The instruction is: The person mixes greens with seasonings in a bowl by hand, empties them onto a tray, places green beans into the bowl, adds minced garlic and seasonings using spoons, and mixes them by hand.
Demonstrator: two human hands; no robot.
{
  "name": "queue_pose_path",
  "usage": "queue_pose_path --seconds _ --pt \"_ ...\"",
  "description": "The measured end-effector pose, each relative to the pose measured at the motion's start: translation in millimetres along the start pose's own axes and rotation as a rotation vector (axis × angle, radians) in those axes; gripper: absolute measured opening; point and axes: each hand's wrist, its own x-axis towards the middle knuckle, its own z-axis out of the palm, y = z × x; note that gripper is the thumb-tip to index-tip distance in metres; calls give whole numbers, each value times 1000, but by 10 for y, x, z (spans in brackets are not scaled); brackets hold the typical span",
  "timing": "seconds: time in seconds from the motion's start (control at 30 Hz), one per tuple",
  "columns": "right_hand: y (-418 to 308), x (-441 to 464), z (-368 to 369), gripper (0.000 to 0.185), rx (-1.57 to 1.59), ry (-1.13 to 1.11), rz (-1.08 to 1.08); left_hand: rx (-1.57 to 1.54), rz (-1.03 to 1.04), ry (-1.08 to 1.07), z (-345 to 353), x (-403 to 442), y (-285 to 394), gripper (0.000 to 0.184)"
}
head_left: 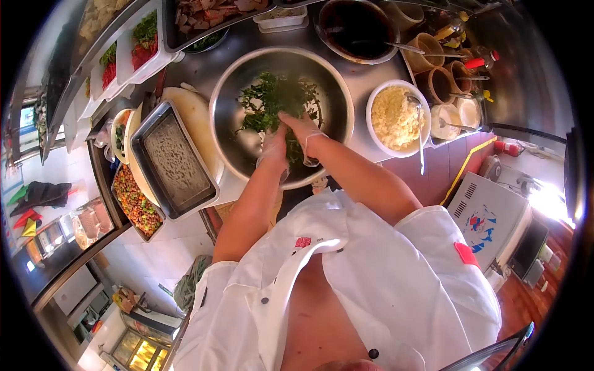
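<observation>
A wide steel mixing bowl (221,133) stands in front of me with chopped leafy greens (257,105) in it. Both hands are inside the bowl in thin clear plastic gloves, close together. My left hand (274,147) is closed at the near edge of the greens, its fingertips partly hidden. Beside it my right hand (303,130) is closed around some leaves, with its thumb pointing to the far left. Part of the leaf heap above the hands is blurred.
Left of the bowl, a rectangular metal tray (176,157) lies on a round board (192,111), near a tray of diced vegetables (137,204). To the right are a white bowl of minced garlic-like food (396,117) with a spoon, a dark sauce bowl (359,31) and several seasoning pots (435,85).
</observation>
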Motion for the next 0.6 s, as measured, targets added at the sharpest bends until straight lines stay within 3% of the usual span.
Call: queue_pose_path --seconds 0.03,0.07,0.13,0.23,0.27,0.3,0.37,0.43,0.47,0.53,0.57,0.6 --pt "-34 -8 -29 98 5 -34 -33 176 61 196 77 -61 98 68" --pt "-67 -16 -57 100 10 -68 -65 149 220 51 44 -165 176 74" --pt "-317 -264 -107 102 47 -148 -147 236 242 57 39 -369 476 73" --pt "-675 -350 -141 102 -64 -78 34 313 164 109 -29 -371 764 77" --pt "-659 -241 -152 110 -109 -70 -87 395 185 138 -94 -338 819 78" --pt "-657 -202 -171 110 -128 -87 -78 482 202 168 -207 -313 868 79" --pt "-670 -154 -223 111 -164 -122 -66 461 219 -126 -517 -318 800 88" --pt "-731 -340 -377 101 24 -262 65 178 20 -6 -511 -512 747 90" --pt "-727 -489 -444 100 201 -346 141 -6 -120 -131 -688 -426 639 81" --pt "-586 -552 -534 90 526 -552 432 -307 -290 -54 -539 -397 327 77" --pt "-541 -595 -427 88 453 -426 450 -456 -369 -21 -411 -364 190 75" --pt "-517 -668 -245 86 377 -299 461 -490 -296 -238 -339 -242 47 73"
